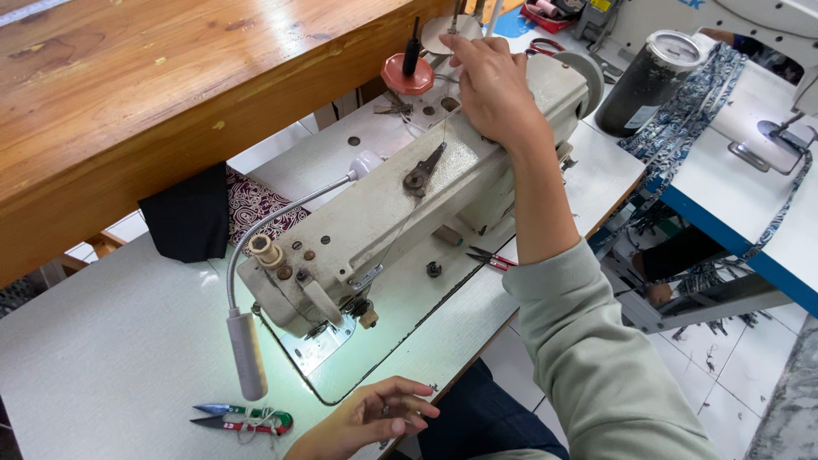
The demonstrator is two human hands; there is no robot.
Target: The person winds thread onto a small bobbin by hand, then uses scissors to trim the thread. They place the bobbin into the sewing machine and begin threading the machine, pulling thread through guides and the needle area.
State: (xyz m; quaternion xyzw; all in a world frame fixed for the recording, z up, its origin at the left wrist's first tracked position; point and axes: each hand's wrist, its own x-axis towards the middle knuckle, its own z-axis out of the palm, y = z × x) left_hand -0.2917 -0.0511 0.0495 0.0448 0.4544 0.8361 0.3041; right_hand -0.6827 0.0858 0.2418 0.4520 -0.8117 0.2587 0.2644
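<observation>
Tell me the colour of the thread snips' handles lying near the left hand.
The thread snips have red and green handles, seen in the head view.

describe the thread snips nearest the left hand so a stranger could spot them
Start at the cream industrial sewing machine and follow its gooseneck lamp down to the grey tabletop. Just below lie small thread snips, beside the left hand: red-and-green handle, unlike the red pair behind the machine.

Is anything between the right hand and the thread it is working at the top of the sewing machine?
Nothing visible. The right hand already pinches the thread above the sewing machine, beside the red spool cap. The left hand rests at the table edge.
</observation>
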